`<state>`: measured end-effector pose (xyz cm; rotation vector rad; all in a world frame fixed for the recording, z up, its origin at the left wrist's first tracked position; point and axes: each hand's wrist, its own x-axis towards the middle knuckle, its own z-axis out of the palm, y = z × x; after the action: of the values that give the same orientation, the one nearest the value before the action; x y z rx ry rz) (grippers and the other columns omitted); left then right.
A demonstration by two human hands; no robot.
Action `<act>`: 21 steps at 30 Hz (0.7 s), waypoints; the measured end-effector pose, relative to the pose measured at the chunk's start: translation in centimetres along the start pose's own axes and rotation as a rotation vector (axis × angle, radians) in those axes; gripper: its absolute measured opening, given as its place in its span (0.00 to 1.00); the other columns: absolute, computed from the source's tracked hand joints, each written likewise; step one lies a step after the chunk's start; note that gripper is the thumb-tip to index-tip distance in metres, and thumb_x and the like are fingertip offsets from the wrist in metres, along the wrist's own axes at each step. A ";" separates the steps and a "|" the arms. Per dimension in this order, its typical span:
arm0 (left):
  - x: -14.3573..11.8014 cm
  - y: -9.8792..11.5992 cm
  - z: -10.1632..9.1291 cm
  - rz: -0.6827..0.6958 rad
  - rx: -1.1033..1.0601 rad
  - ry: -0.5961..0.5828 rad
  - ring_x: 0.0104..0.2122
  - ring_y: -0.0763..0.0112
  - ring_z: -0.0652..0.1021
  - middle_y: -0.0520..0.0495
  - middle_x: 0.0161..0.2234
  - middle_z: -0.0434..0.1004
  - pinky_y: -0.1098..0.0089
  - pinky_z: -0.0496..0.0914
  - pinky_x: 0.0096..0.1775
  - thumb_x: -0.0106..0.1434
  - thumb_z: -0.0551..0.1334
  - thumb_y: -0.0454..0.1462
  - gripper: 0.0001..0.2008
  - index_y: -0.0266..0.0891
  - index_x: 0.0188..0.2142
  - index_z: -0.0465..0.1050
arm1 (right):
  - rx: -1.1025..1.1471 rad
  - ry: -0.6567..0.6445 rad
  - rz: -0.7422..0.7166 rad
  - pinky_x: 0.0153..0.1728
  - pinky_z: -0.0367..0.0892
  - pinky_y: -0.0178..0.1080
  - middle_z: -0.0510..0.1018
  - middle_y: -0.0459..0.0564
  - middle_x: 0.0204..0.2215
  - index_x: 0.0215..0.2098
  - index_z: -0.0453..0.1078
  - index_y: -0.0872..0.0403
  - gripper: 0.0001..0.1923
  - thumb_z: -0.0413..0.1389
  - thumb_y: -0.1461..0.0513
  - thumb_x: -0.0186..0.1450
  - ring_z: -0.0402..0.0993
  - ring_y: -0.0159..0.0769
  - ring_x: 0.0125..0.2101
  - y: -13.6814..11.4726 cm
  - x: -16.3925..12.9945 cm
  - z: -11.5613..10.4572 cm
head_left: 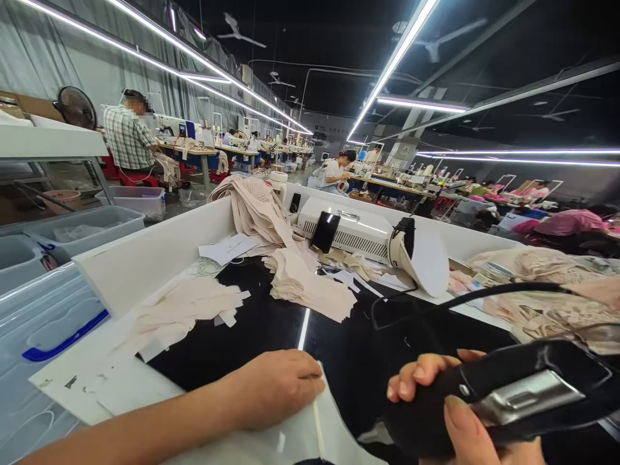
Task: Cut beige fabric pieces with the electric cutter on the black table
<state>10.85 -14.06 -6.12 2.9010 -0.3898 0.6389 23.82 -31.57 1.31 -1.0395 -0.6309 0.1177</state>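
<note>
My left hand [283,391] is closed at the front of the table, with its fingertips pinched at the top end of a thin cream strip [317,423]. The strip runs down over a smooth white sheet [339,413] with a curved edge. At the lower right, my right hand [465,413] grips a black handheld device [489,394] with a silver metal plate and a black cord [465,297]. Its fingers wrap round the body, which hangs above the black glossy tabletop [368,349]. The device's exact kind cannot be made out.
Stacked beige fabric pieces [310,284] and a loose pile [188,303] lie ahead. Behind stand a white vented machine [349,223], a phone-like black slab [325,231] and a white cone [426,258]. Lace fabric [557,310] lies right; plastic bins [53,323] stand left. People sew beyond.
</note>
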 end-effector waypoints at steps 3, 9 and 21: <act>0.0 0.1 0.1 -0.013 -0.015 0.008 0.50 0.64 0.80 0.43 0.49 0.81 0.69 0.75 0.53 0.77 0.55 0.33 0.09 0.36 0.48 0.74 | 0.021 0.053 -0.021 0.24 0.76 0.43 0.76 0.42 0.27 0.47 0.69 0.46 0.19 0.68 0.59 0.60 0.74 0.36 0.24 0.8 1.2 1.6; 0.0 0.1 0.2 -0.024 -0.050 0.027 0.50 0.66 0.80 0.44 0.49 0.81 0.71 0.75 0.52 0.77 0.54 0.31 0.09 0.37 0.48 0.74 | 0.055 0.058 -0.022 0.25 0.76 0.40 0.77 0.40 0.28 0.47 0.67 0.46 0.20 0.68 0.60 0.60 0.75 0.33 0.24 2.8 2.6 4.1; 0.1 0.2 -0.1 -0.001 -0.090 0.042 0.48 0.65 0.80 0.42 0.46 0.80 0.69 0.76 0.52 0.77 0.52 0.30 0.12 0.34 0.47 0.74 | 0.054 0.040 -0.026 0.25 0.75 0.40 0.77 0.39 0.28 0.47 0.66 0.46 0.20 0.68 0.59 0.61 0.74 0.32 0.23 3.9 2.6 4.4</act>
<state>10.85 -14.27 -6.00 2.7978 -0.4013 0.6633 24.33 -25.20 0.70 -0.9791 -0.6017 0.0908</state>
